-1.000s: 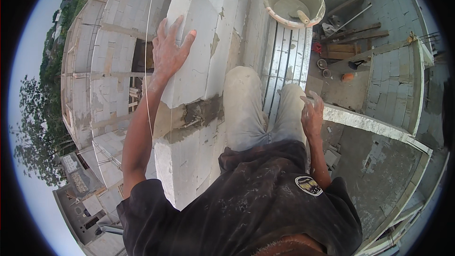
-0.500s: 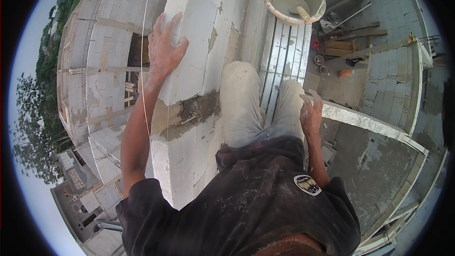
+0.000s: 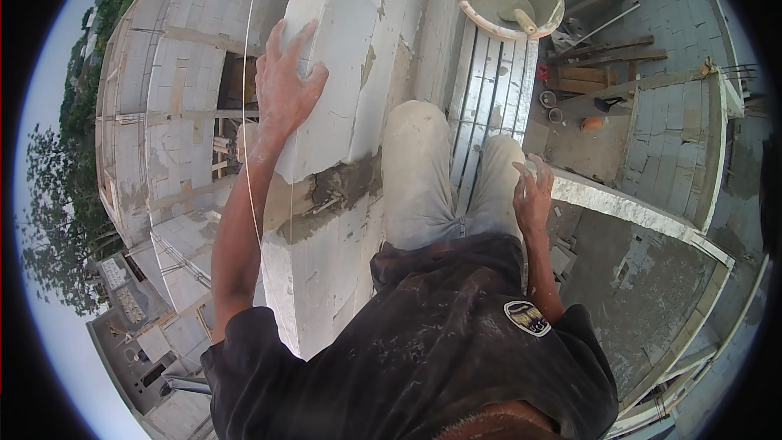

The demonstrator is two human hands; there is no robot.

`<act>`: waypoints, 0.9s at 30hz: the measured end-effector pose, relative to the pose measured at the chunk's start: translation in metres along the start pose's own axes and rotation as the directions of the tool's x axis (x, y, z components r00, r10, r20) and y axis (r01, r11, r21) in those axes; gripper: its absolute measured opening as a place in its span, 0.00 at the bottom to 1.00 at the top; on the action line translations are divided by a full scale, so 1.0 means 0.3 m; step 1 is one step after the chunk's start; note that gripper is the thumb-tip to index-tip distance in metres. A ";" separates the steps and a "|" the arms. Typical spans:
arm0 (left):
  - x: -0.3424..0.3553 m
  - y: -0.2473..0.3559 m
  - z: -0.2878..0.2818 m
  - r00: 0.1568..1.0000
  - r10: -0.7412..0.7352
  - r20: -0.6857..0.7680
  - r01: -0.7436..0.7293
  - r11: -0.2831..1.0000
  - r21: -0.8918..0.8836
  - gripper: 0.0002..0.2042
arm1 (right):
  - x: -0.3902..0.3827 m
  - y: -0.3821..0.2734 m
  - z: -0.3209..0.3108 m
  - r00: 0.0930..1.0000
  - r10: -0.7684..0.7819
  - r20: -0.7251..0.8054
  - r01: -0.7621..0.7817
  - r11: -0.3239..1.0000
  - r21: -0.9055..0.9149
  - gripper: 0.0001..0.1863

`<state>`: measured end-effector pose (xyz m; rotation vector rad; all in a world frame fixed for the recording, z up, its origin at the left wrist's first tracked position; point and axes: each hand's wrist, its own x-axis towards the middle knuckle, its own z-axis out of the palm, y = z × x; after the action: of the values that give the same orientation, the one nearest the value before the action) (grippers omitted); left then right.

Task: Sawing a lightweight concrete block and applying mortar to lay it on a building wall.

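My left hand rests on the edge of a pale grey wall block, its fingers spread over the face and thumb apart. The block stands in the top course of a wall. Between it and a nearer block is a gap with rough grey mortar. A thin white string runs past my left wrist and forearm. My right hand hangs beside my right thigh, fingers loosely bent and apart, with nothing seen in it.
A mortar bucket with a wooden-handled tool in it stands on the metal scaffold plank beyond my knees. Right of the plank, the drop leads to a lower floor with timber. A concrete beam crosses at right.
Both hands stay nearly in place. The view has shifted slightly, so the wall and bucket appear a little to the right.
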<state>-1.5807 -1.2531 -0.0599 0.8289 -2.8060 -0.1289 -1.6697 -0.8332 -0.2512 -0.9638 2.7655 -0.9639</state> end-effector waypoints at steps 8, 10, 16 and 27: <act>0.002 -0.013 -0.011 0.999 -0.050 0.006 0.050 0.999 0.000 0.32 | -0.005 0.007 -0.003 1.000 -0.014 -0.016 0.014 0.999 -0.035 0.21; -0.005 -0.007 -0.005 0.999 -0.046 0.012 0.046 0.999 -0.012 0.32 | -0.015 0.015 0.000 1.000 -0.015 -0.013 0.015 0.998 -0.053 0.21; 0.003 0.001 -0.010 1.000 -0.013 -0.018 0.013 1.000 -0.003 0.32 | 0.028 -0.004 0.005 1.000 -0.015 -0.009 0.014 1.000 -0.022 0.21; 0.047 -0.106 -0.072 0.985 -0.110 0.136 0.156 0.905 -0.395 0.32 | 0.891 -0.030 0.025 0.983 -0.155 -0.100 0.108 0.924 -0.368 0.20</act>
<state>-1.5705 -1.2878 -0.0409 0.9272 -2.6689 -0.7729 -1.8776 -0.9974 -0.2137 -1.1866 3.0904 -0.5510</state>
